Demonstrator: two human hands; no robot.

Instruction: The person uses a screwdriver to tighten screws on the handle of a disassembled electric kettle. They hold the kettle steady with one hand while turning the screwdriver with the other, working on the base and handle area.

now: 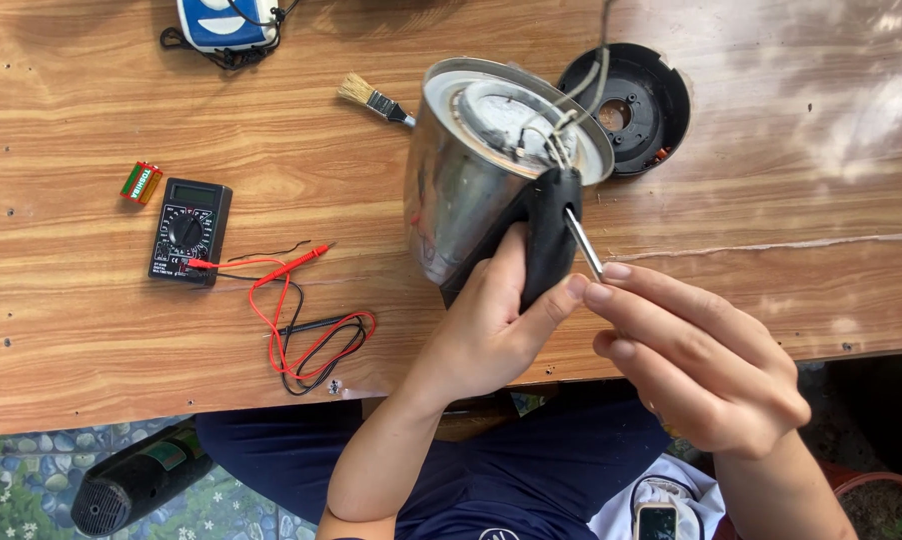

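The left hand was wrapped around the black handle of a stainless steel kettle, thumb pressed along the handle's near side and the other fingers hidden behind it. The kettle lay tilted on the wooden table, just beyond those fingers, its underside turned toward the camera. Its body was polished, mirror-like metal that narrowed toward the person, and the open bottom showed a pale round plate with a ring around it and several light-coloured wires rising out of it.

The right hand pinched a screwdriver between the thumb and the first fingers, closed on its hidden grip. Only the thin metal shaft showed, running up from the fingertips to the top of the handle, where its tip met the black plastic.

Beyond the kettle, past the fingers, lay a round black base cover. A small paintbrush lay to the left of the kettle's rim. Well left of the left hand sat a black multimeter with red and black leads coiled toward the table edge, and a small battery beside it.
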